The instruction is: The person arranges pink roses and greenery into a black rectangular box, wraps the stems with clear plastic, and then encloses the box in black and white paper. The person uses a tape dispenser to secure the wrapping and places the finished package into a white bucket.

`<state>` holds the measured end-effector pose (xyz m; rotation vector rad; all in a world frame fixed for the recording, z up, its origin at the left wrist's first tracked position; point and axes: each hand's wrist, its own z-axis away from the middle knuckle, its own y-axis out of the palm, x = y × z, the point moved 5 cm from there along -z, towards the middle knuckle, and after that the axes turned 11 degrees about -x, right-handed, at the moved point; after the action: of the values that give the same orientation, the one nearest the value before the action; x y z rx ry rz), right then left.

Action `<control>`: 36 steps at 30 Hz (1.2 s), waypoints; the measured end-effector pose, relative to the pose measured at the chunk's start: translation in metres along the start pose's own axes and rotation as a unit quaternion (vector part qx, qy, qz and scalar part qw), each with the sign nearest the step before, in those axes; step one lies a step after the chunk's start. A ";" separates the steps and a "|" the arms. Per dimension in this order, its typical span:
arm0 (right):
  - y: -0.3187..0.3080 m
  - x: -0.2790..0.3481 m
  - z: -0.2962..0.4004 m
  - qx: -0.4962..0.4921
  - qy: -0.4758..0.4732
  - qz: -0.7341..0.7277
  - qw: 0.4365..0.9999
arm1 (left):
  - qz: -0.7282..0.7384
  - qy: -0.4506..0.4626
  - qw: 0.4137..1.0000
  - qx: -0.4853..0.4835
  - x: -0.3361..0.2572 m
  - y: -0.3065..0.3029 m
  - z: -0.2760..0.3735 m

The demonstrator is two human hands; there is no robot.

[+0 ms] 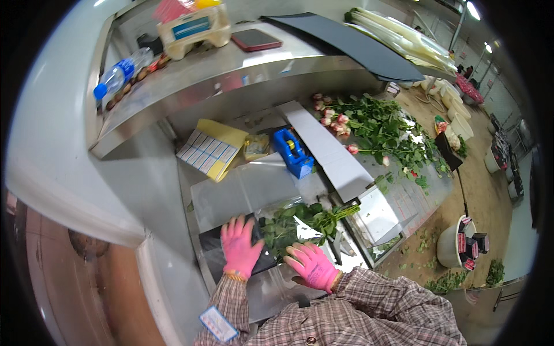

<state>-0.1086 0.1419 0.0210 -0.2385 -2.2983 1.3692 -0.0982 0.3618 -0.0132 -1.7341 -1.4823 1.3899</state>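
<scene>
My left hand [239, 248], in a pink glove, lies with fingers spread on a black sheet [212, 251] at the end of a wrapped bunch. The bunch's green leaves [281, 231] show through a transparent plastic wrapper [277, 209], and its cut stems [346, 211] point right; the flower heads are hidden. My right hand [314, 266], gloved alike, rests at the near edge of the wrapper, fingers slightly apart. Just right of it lie pruning shears [339, 248], partly covered by leaves. Both hands are above the metal worktable [259, 298].
Beyond the bunch are a blue tape dispenser [294, 153], a sheet of labels [210, 151] and a long white cardboard strip [326, 151]. Pink-white roses [339, 123] lie at the right. A raised shelf [216, 73] bears a bottle [123, 73] and a phone [256, 40]. A bucket [450, 246] stands on the floor.
</scene>
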 end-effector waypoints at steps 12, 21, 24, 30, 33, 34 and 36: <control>0.051 -0.133 -0.052 0.188 -0.036 0.064 0.980 | -0.052 0.091 0.957 0.272 -0.038 0.105 -0.057; 0.028 -0.137 -0.126 0.221 0.006 -0.105 0.969 | -0.033 0.122 0.950 0.285 -0.085 0.011 -0.093; 0.045 -0.121 -0.153 0.184 -0.003 -0.113 0.976 | -0.025 0.107 0.960 0.257 -0.046 0.007 -0.099; -0.032 -0.193 -0.222 0.156 -0.170 -0.170 0.958 | -0.017 0.058 0.998 -0.035 -0.079 0.028 -0.140; -0.026 -0.306 -0.206 0.358 0.010 -0.235 0.904 | -0.122 0.056 0.990 0.033 -0.148 0.100 -0.144; -0.013 -0.357 -0.198 0.261 0.117 -0.274 0.918 | -0.085 0.070 0.992 0.065 -0.169 0.127 -0.149; 0.018 -0.391 -0.179 0.134 0.309 -0.188 0.923 | -0.046 0.056 0.997 0.019 -0.188 0.155 -0.153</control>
<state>0.3181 0.1476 -0.0361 -0.1087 -1.5230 1.1737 0.1247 0.1801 -0.0129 -1.6691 -1.4469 1.2455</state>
